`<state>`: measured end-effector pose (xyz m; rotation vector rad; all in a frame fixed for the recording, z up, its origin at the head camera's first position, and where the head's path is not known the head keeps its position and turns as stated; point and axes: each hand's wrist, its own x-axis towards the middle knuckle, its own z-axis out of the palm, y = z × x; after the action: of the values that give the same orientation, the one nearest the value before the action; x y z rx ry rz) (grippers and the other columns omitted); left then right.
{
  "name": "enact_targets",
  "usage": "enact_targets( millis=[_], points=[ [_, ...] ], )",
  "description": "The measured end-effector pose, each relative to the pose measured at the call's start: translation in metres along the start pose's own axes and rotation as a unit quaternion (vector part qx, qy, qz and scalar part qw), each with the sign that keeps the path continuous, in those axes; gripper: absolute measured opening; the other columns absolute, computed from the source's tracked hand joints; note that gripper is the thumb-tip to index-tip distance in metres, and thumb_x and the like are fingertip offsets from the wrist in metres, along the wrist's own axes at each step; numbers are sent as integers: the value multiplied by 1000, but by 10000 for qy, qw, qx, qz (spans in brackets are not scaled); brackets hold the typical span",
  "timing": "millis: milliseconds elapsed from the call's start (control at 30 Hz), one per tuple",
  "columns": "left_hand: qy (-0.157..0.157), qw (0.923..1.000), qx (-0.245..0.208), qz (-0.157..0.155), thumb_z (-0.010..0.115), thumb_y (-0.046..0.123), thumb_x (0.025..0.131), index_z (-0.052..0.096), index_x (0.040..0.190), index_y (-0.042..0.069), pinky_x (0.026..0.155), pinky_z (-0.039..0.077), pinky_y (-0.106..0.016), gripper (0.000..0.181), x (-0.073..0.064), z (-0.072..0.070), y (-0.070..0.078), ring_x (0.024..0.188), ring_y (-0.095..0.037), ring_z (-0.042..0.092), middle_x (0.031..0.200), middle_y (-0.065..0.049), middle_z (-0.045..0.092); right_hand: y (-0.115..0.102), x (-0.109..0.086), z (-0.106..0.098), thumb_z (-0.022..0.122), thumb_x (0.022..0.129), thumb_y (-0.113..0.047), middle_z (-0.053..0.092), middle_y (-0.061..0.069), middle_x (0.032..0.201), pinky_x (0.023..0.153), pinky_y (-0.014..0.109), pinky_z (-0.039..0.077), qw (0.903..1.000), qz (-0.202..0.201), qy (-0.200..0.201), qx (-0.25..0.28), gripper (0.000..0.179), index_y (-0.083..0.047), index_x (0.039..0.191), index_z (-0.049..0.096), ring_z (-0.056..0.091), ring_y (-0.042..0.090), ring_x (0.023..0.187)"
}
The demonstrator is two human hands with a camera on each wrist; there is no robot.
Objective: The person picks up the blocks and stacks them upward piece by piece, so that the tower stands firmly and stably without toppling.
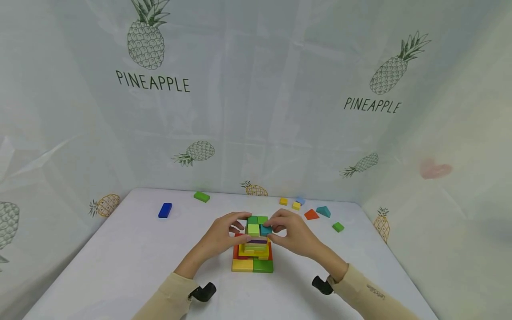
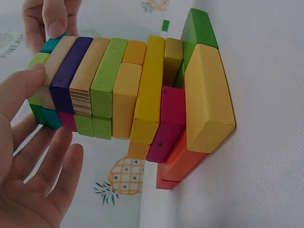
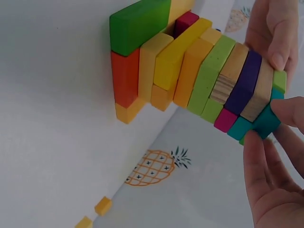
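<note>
Tower of multicoloured wooden blocks: right hand pinches teal block at near-right top corner; left hand, fingers apart, touches tower.

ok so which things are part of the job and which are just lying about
In the job:
block tower, teal block, left hand, right hand

Lying loose:
dark blue block, two green blocks, two yellow blocks, pale blue block, orange triangle, teal wedge

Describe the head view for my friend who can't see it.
A person's right hand pinches a teal block at the top of a colourful block tower, while the left hand touches the tower's opposite side. Loose blocks lie farther back on the white table, before a pineapple-print sheet.
</note>
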<state>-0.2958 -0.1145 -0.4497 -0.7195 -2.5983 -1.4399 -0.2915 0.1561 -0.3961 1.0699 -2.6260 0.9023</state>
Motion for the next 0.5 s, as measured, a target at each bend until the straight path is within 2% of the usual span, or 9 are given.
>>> enact_targets(
  millis=[200,500],
  points=[
    [-6,10000,18,11,85,38,92,59,151,29,97,61,-38,65,0,-1,1,112,-15,66,139,5,66,-1,1,3,86,91,-11,62,1,124,85,24,62,10000,-30,18,4,28,-11,118,82,70,14,97],
    [-26,10000,-1,95,84,38,93,59,151,23,97,61,-39,65,-1,-2,0,112,-16,67,140,3,66,0,1,5,85,91,-10,67,-1,121,86,22,61,9999,-171,-4,-5,27,-11,118,82,69,11,96]
  ],
)
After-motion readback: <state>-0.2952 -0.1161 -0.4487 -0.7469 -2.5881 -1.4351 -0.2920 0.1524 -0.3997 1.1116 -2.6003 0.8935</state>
